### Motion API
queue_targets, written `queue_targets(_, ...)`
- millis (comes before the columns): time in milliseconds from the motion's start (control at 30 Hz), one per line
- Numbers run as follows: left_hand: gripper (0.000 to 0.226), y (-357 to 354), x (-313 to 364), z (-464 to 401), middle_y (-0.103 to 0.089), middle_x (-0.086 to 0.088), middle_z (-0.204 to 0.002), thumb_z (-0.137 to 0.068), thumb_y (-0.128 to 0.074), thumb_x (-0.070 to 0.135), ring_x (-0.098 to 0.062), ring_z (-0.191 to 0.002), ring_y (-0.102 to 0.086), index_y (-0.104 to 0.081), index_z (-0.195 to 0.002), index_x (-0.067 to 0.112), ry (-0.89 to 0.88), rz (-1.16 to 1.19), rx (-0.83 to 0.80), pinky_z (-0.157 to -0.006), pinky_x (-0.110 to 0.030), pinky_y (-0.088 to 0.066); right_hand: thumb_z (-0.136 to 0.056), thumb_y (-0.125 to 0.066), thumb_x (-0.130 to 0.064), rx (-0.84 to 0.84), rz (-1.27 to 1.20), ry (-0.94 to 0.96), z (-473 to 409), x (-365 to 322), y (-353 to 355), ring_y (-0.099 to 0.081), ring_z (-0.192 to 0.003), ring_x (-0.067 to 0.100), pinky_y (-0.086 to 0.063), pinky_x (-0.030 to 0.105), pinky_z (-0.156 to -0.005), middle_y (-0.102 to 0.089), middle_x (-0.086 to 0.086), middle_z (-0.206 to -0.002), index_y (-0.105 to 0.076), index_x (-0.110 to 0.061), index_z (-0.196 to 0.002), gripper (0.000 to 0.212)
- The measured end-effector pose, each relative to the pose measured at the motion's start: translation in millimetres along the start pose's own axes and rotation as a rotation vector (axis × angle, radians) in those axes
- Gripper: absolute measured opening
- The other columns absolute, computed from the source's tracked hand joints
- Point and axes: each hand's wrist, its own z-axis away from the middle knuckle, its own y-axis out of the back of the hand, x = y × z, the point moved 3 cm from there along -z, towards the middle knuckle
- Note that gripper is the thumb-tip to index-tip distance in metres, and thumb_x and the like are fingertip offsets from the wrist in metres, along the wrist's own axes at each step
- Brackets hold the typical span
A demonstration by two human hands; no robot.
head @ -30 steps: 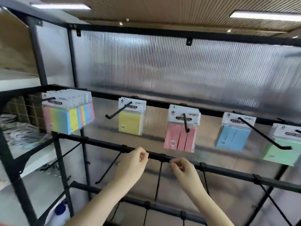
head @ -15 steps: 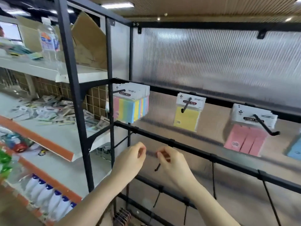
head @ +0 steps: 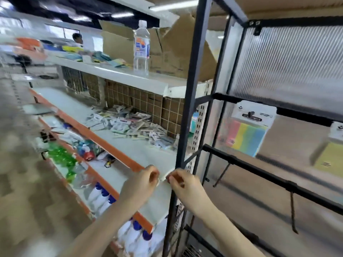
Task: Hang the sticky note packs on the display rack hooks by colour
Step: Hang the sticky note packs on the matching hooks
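Now both hands sit low in the middle of the view, close together in front of the black display rack [head: 193,89] upright. The left hand [head: 141,184] has its fingers curled in, thumb against forefinger, and the right hand [head: 183,184] is curled the same way, fingertips nearly meeting the left's; whether anything is pinched between them cannot be told through the blur. Up on the rack, a multicolour sticky note pack [head: 246,134] hangs from a hook on the upper bar, and a yellow sticky note pack [head: 330,158] hangs further right at the frame edge. Beyond the rack, a white shelf [head: 118,145] carries a loose heap of packets [head: 128,125], and a clear bottle [head: 141,49] stands on the shelf above.
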Motion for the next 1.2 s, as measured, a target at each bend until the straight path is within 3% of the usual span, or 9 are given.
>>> queue_targets(200, 0.016, 31.6, -77.2, -13.6, -0.064, 0.002, -0.096, -0.095, -0.044, 0.029, -0.022, -0.087, -0.062, -0.057, -0.104, 0.024, 0.048, -0.154, 0.041, -0.07, -0.037, -0.051, -0.094, -0.052, -0.018, -0.075, -0.024, -0.045, -58.6, -21.6, -70.4, -0.061, -0.079, 0.018, -0.049, 0.034, -0.073, -0.067, 0.0, -0.086, -0.063, -0.015, -0.094, 0.012)
queue_targets(300, 0.013, 37.6, -105.1, -25.5, -0.063, 0.0, -0.091, -0.095, -0.042, 0.024, -0.021, -0.082, -0.059, -0.054, -0.099, 0.02, 0.074, -0.147, 0.027, -0.07, -0.038, -0.051, -0.095, -0.05, -0.019, -0.089, -0.019, -0.074, -87.3, -24.2, -97.1, -0.06, -0.079, 0.017, -0.046, 0.03, -0.069, -0.066, -0.002, -0.088, -0.063, -0.017, -0.095, 0.014)
queue_targets(467, 0.018, 47.2, -142.9, -52.8, -0.063, 0.004, -0.102, -0.096, -0.041, 0.022, -0.018, -0.087, -0.061, -0.055, -0.108, 0.022, 0.134, -0.183, 0.036, -0.074, -0.035, -0.052, -0.092, -0.048, -0.016, -0.069, -0.039, -0.109, -140.4, -25.2, -136.2, -0.061, -0.087, 0.015, -0.047, 0.03, -0.079, -0.069, -0.004, -0.092, -0.066, -0.018, -0.091, 0.018)
queue_targets(633, 0.023, 55.7, -188.9, -106.6, -0.063, 0.004, -0.11, -0.097, -0.04, 0.024, -0.019, -0.096, -0.06, -0.057, -0.112, 0.022, 0.158, -0.178, 0.047, -0.078, -0.036, -0.051, -0.091, -0.047, -0.01, -0.02, -0.084, -0.101, -207.1, -20.9, -176.8, -0.055, -0.076, 0.01, -0.037, 0.023, -0.066, -0.062, -0.01, -0.083, -0.067, -0.015, -0.092, 0.02)
queue_targets(800, 0.023, 57.5, -235.8, -165.6, -0.064, 0.004, -0.11, -0.096, -0.04, 0.027, -0.02, -0.097, -0.061, -0.056, -0.112, 0.023, 0.187, -0.211, 0.032, -0.079, -0.037, -0.052, -0.091, -0.049, -0.009, -0.035, -0.117, -0.15, -279.5, -11.9, -219.9, -0.06, -0.087, 0.015, -0.044, 0.026, -0.075, -0.063, -0.007, -0.086, -0.066, -0.014, -0.096, 0.019)
queue_targets(1067, 0.025, 64.6, -287.4, -238.8, -0.062, 0.002, -0.113, -0.097, -0.04, 0.029, -0.02, -0.102, -0.06, -0.055, -0.116, 0.023, 0.214, -0.192, 0.017, -0.081, -0.037, -0.052, -0.095, -0.049, -0.013, -0.072, -0.08, -0.191, -363.9, 5.3, -264.1, -0.059, -0.089, 0.018, -0.032, 0.02, -0.066, -0.066, 0.003, -0.099, -0.063, -0.009, -0.108, 0.019)
queue_targets(1200, 0.026, 67.0, -305.3, -264.9, -0.061, 0.002, -0.114, -0.098, -0.039, 0.029, -0.02, -0.102, -0.059, -0.054, -0.118, 0.024, 0.218, -0.203, 0.018, -0.079, -0.033, -0.051, -0.094, -0.049, -0.013, -0.095, -0.034, -0.214, -389.9, 11.7, -281.5, -0.061, -0.1, 0.02, -0.04, 0.023, -0.077, -0.067, 0.004, -0.107, -0.062, -0.009, -0.11, 0.02)
